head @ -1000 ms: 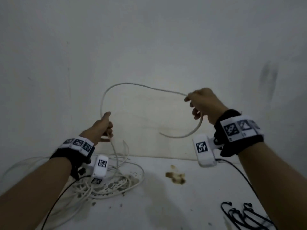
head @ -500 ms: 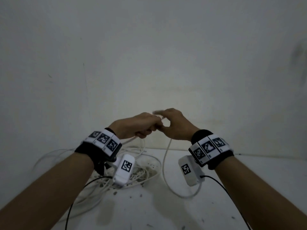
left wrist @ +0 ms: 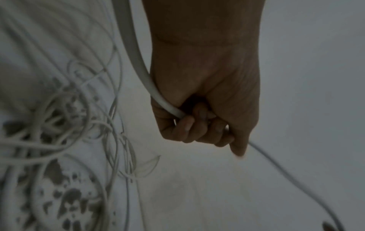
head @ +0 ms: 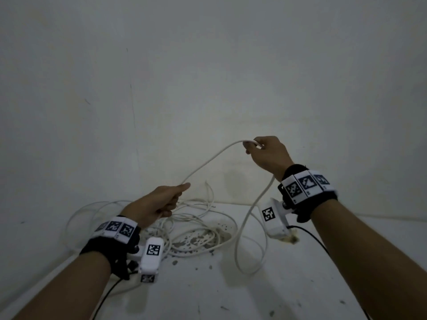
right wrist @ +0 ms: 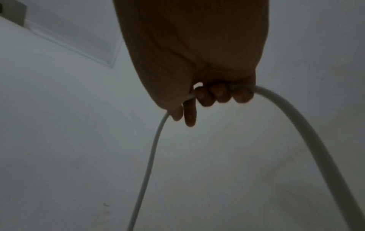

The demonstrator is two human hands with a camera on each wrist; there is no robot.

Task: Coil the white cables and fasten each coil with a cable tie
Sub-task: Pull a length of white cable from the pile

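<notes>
A thick white cable (head: 209,161) stretches in the air between both hands. My right hand (head: 265,153) grips it high near the wall, fingers curled round it (right wrist: 221,93). From there the cable (right wrist: 308,134) drops in a loop (head: 245,239) to the white surface. My left hand (head: 161,202) holds the same cable lower down, fingers wrapped round it (left wrist: 189,125), index finger pointing out. Below the left hand lies a loose tangle of thin white cables (head: 198,227), blurred in the left wrist view as a tangle (left wrist: 59,132).
A white wall (head: 208,77) rises close behind the white surface (head: 231,296), which is speckled with dark chipped spots (head: 196,241). Black wrist-camera leads (head: 312,239) trail from both wrists.
The hands met in front of me half a second ago. Now they have parted: the right hand rose up and right, drawing out cable, while the left dropped toward the tangle.
</notes>
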